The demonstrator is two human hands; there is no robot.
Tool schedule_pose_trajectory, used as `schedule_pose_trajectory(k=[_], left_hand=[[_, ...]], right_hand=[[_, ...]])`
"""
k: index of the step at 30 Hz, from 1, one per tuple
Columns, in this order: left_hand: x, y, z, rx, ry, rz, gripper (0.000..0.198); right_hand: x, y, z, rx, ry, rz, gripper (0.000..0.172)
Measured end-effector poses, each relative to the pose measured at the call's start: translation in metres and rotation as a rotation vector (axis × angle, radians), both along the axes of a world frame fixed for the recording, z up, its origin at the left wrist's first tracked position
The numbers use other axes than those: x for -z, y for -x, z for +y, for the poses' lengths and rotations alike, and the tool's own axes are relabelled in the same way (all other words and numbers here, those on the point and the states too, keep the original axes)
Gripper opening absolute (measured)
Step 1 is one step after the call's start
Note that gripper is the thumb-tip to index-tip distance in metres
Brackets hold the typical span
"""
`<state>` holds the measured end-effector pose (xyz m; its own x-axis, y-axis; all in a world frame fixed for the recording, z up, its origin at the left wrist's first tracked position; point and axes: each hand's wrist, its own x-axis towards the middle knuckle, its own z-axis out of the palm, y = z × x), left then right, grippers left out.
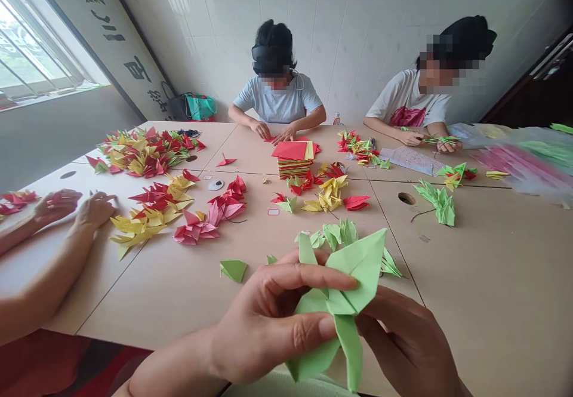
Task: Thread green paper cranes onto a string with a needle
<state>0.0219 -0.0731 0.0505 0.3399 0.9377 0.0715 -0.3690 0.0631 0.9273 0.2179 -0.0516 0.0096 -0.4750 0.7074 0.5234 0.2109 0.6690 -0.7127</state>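
A half-folded light green paper figure (353, 277) is held low in the middle of the view, over the near edge of the tan table (492, 277). My left hand (273, 319) pinches it from the left, thumb under and fingers over the fold. My right hand (403, 343) grips it from the right and below, fingers closed behind the paper. Just beyond it lie several finished green folded pieces (333, 233) and a single green piece (233, 269).
Piles of red, yellow and pink folded papers (147, 152) (147, 212) (210, 215) cover the left and middle. A stack of flat sheets (293, 158) sits mid-table. Two people fold at the far side; another person's hands (76, 206) rest at left. Green pieces (439, 201) lie right.
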Motion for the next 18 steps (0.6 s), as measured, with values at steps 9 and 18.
schedule_pose_trajectory(k=[9,18], left_hand=[[0.006,-0.002,0.0,0.092,0.08,-0.101,0.032],[0.009,-0.011,-0.003,0.051,0.11,-0.091,0.033]], right_hand=[[-0.002,0.003,-0.001,-0.016,0.053,0.025,0.017],[0.006,0.009,-0.009,0.004,0.266,0.136,0.017]])
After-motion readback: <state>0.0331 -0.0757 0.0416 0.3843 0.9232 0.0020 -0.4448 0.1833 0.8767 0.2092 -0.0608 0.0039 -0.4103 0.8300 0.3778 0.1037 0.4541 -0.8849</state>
